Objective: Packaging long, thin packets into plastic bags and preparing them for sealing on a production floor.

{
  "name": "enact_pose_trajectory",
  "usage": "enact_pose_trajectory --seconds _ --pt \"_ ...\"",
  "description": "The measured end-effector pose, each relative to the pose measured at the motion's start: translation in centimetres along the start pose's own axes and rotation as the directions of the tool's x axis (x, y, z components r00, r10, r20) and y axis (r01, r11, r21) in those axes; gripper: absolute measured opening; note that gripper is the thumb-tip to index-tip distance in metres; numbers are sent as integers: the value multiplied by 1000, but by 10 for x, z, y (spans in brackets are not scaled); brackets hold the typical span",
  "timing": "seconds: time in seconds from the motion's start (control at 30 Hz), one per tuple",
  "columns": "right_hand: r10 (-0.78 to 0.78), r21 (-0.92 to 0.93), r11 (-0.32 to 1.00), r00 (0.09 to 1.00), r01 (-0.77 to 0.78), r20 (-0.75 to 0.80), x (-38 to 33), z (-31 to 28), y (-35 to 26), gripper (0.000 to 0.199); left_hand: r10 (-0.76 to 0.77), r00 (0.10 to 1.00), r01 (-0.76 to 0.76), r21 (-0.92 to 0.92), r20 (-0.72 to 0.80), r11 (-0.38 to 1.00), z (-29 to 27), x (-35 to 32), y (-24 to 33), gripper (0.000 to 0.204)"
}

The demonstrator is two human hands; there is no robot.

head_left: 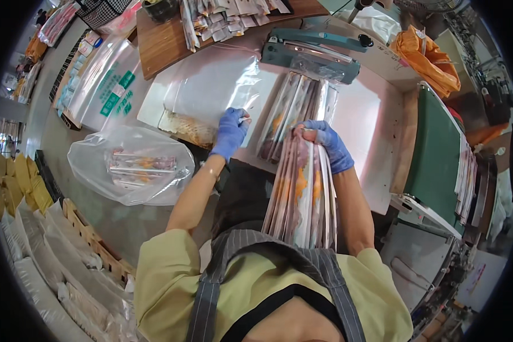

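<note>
My right hand (pixel 326 143), in a blue glove, grips the upper end of a bundle of long printed packets (pixel 302 191). The bundle hangs toward my lap, its packets fanned side by side in white, orange and mauve. Just beyond it, more long packets (pixel 293 108) lie on the table. My left hand (pixel 232 132), also gloved in blue, is at the near right edge of a stack of clear plastic bags (pixel 211 85). Its fingers are pinched together; a small pale bit shows at the fingertips, too small to name.
A teal bar heat sealer (pixel 313 54) stands at the back of the table. Many packets (pixel 228 20) lie on a wooden board (pixel 159 43). At left, a large clear bag (pixel 88 162) holds packets. A green panel (pixel 430 154) stands at right, near an orange bag (pixel 424 60).
</note>
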State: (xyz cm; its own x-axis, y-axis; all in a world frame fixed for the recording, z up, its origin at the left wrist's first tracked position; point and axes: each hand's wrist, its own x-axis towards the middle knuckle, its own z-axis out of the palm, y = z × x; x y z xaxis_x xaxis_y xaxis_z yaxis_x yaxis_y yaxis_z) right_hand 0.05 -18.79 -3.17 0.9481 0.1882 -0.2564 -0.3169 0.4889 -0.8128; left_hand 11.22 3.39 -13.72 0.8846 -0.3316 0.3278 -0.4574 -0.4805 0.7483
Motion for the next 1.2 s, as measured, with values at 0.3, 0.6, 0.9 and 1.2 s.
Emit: enact_pose_trajectory --seconds 0.3,0.6,0.9,1.2 --pt "156 -115 981 988 -154 17 47 17 26 19 -387 886 463 -534 256 707 -5 10 1 15" --pt "89 -251 963 995 -95 -34 71 10 42 19 -245 965 230 -146 -97 962 -76 19 26 14" --pt "37 -195 977 975 -81 -219 18 -12 21 18 -63 997 49 266 46 963 -59 2 26 50" --pt "-331 -359 894 935 269 -124 15 -10 50 34 734 608 -757 -58 301 651 -11 -61 74 42"
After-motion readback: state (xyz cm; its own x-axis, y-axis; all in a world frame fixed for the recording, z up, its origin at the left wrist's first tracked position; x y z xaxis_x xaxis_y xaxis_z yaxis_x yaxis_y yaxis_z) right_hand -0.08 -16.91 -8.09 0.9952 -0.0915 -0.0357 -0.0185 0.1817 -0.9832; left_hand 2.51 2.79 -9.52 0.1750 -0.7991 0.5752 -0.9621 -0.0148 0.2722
